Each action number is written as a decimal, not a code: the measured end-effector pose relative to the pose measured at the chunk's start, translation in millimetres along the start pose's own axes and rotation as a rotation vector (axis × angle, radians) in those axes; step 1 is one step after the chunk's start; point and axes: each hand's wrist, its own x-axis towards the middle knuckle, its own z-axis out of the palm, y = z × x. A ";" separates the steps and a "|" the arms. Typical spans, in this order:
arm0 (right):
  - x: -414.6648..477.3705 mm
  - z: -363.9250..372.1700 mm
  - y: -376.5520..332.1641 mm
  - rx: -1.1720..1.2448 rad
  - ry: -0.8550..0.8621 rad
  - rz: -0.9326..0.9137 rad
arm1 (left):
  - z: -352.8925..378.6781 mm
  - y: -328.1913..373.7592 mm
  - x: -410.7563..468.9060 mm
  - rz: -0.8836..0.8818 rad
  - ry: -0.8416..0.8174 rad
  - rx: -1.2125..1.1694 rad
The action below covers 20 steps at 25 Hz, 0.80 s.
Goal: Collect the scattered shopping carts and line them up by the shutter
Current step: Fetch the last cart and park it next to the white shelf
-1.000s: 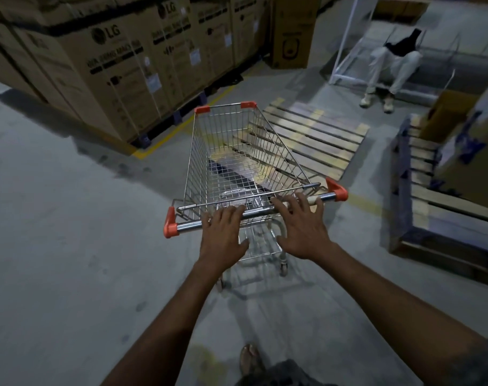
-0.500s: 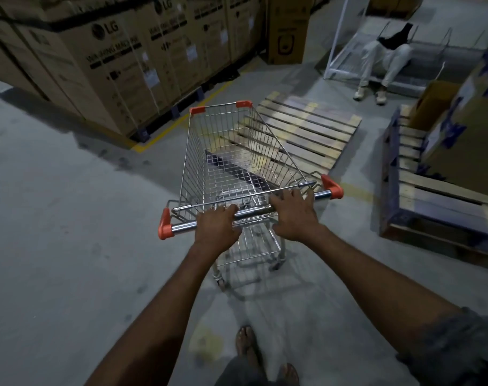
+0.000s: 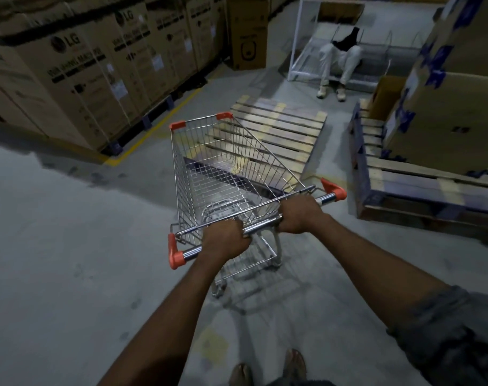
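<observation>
We have the shopping cart (image 3: 231,185) straight ahead on the concrete floor (image 3: 56,246), its basket empty. Our left hand (image 3: 223,240) is curled tight around the chrome handle bar (image 3: 261,227), near the cart's left orange end cap (image 3: 174,253). Our right hand (image 3: 300,214) is wrapped closed on the same bar, nearer the cart's right end. Beyond the cart's nose lies a flat wooden pallet (image 3: 281,126). Left of the cart: a row of tall LG cartons (image 3: 78,79) behind a yellow floor line (image 3: 153,129). Right of the cart: a second pallet (image 3: 421,190) carrying a large box (image 3: 448,115). Past the first pallet, a seated person (image 3: 340,57) in pale trousers. Our 2 sandalled feet (image 3: 268,370) show behind the cart.
</observation>
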 end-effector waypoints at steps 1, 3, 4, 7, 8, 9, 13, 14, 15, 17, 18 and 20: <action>-3.7 -0.5 -5.5 -0.003 0.003 0.022 | -1.7 -1.3 -2.9 -0.012 -0.035 -0.011; -15.1 -1.0 -20.5 -0.005 0.002 0.043 | -3.7 -9.9 -10.8 -0.025 -0.160 -0.079; -22.6 -1.7 -27.3 0.002 -0.001 0.049 | -3.5 -14.9 -14.5 -0.024 -0.240 -0.116; -47.0 -1.8 -48.8 0.005 -0.069 0.071 | -1.6 -28.6 -31.2 -0.012 -0.453 -0.249; -53.7 -0.8 -56.1 0.002 -0.101 0.068 | -2.0 -32.1 -37.9 0.001 -0.486 -0.277; -59.8 0.1 -62.3 0.007 -0.132 0.062 | -1.9 -34.9 -44.9 0.013 -0.509 -0.283; -85.4 -0.7 -72.3 0.146 -0.319 0.029 | -7.9 -33.7 -81.2 -0.005 -0.556 -0.343; -93.0 1.6 -73.7 0.190 -0.372 0.015 | -9.9 -31.3 -91.3 -0.016 -0.577 -0.368; -101.5 6.6 -75.7 0.220 -0.391 0.001 | -11.6 -28.7 -102.4 -0.026 -0.599 -0.383; -124.3 18.7 -78.1 0.234 -0.311 0.002 | -11.2 -19.4 -126.1 -0.021 -0.622 -0.396; -136.6 26.3 -78.4 0.237 -0.229 0.012 | -9.5 -14.2 -138.6 0.004 -0.585 -0.388; -158.2 40.4 -75.7 0.284 -0.093 0.009 | 1.5 -7.3 -161.6 0.135 -0.331 -0.244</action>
